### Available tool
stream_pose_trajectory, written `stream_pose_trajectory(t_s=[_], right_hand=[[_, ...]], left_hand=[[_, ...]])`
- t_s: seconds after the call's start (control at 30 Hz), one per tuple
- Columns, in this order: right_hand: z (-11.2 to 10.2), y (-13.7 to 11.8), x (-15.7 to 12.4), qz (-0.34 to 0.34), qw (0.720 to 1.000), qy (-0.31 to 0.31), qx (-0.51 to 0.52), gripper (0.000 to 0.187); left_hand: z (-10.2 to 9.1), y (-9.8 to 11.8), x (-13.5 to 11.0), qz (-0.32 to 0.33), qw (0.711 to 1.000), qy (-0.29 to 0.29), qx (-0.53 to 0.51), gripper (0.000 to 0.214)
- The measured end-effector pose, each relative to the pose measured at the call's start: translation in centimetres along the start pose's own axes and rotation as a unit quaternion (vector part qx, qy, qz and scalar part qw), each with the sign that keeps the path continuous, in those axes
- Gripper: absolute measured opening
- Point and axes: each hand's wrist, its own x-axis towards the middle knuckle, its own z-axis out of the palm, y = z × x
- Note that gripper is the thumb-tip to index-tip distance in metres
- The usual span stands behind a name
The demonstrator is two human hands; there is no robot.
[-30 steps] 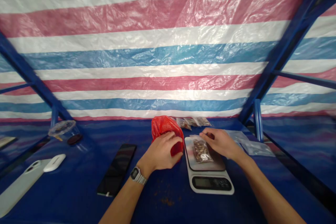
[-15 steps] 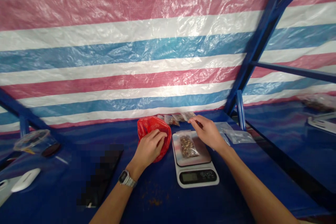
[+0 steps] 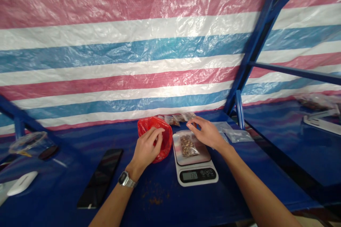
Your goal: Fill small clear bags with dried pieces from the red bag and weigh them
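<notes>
Hovering at the scale's far edge, right of centre in the head view, the right hand (image 3: pixel 206 133) has its fingertips drawn together. The left hand (image 3: pixel 146 149) curls at the mouth of the red bag (image 3: pixel 166 149); whether either of the 2 hands grips anything, I cannot tell. The clear bag of nuts (image 3: pixel 188 146) lies on the scale (image 3: pixel 204 155), whose display (image 3: pixel 189 175) now shows digits, indiscernible 0.5 s earlier, suggesting a weight is registering.

Red plastic bag (image 3: pixel 167 144), mouth open, beside white scale (image 3: pixel 204 156); clear packet (image 3: pixel 188 146), brown-filled, lying on top
</notes>
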Motion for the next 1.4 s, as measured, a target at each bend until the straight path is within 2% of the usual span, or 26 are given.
stream_pose_trajectory(t_s=[0.17, 0.3, 0.43, 0.53, 0.6, 0.67, 0.73, 0.8, 0.9, 0.97, 1.03, 1.13, 1.2, 1.27, 1.4], right_hand=[[-0.4, -0.6, -0.5, 0.052, 0.994, -0.065, -0.076, 0.042], [-0.5, -0.6, -0.7, 0.036, 0.992, -0.099, -0.069, 0.039], [-0.2, -1.1, -0.6, -0.009, 0.995, -0.081, 0.061, 0.032], [0.8, -2.1, -0.6, -0.017, 0.980, -0.063, 0.190, 0.031], [1.9, -3.2, -0.3, -0.018, 0.966, -0.057, 0.252, 0.030], [3.0, -4.4, 0.4, -0.032, 0.960, -0.056, 0.272, 0.028], [3.8, -5.7, 1.4, -0.061, 0.962, -0.064, 0.256, 0.027], [4.2, -6.8, 2.4, -0.083, 0.964, -0.084, 0.240, 0.028], [4.5, -7.9, 3.6, -0.084, 0.958, -0.130, 0.240, 0.055], [4.7, -8.1, 4.0, -0.096, 0.956, -0.152, 0.231, 0.066], [4.9, -7.9, 4.0, -0.121, 0.959, -0.164, 0.200, 0.060], [4.8, -7.2, 3.8, -0.132, 0.969, -0.171, 0.123, 0.054], [4.5, -7.0, 3.5, -0.120, 0.977, -0.164, 0.070, 0.054], [4.3, -7.0, 3.1, -0.119, 0.981, -0.152, 0.024, 0.049], [4.3, -7.7, 2.5, -0.143, 0.979, -0.144, -0.027, 0.036]], left_hand=[[-0.3, -0.4, -0.1, -0.061, 0.997, 0.050, -0.006, 0.023], [-0.3, -0.6, -0.2, -0.083, 0.995, 0.049, -0.025, 0.021], [-0.5, -0.2, -0.2, -0.099, 0.993, 0.047, -0.037, 0.021], [-0.8, 0.3, 0.0, -0.127, 0.987, -0.001, -0.095, 0.020], [-0.9, 0.6, 0.2, -0.147, 0.973, -0.051, -0.170, 0.026], [-0.7, 0.7, 0.3, -0.159, 0.949, -0.082, -0.258, 0.030], [-0.1, 0.4, 0.4, -0.176, 0.924, -0.074, -0.332, 0.030], [0.6, -0.4, 0.4, -0.218, 0.896, -0.043, -0.384, 0.032], [1.4, -1.9, 0.3, -0.285, 0.848, -0.013, -0.447, 0.043], [1.4, -2.9, 0.2, -0.287, 0.838, -0.020, -0.464, 0.047], [0.9, -3.6, 0.2, -0.266, 0.862, -0.021, -0.431, 0.044], [-0.4, -4.2, 0.0, -0.236, 0.921, -0.010, -0.309, 0.033], [-1.3, -4.3, -0.2, -0.202, 0.956, -0.027, -0.212, 0.025], [-1.9, -4.0, -0.4, -0.152, 0.977, -0.052, -0.140, 0.024], [-2.1, -3.1, -0.4, -0.067, 0.986, -0.110, -0.103, 0.062]])
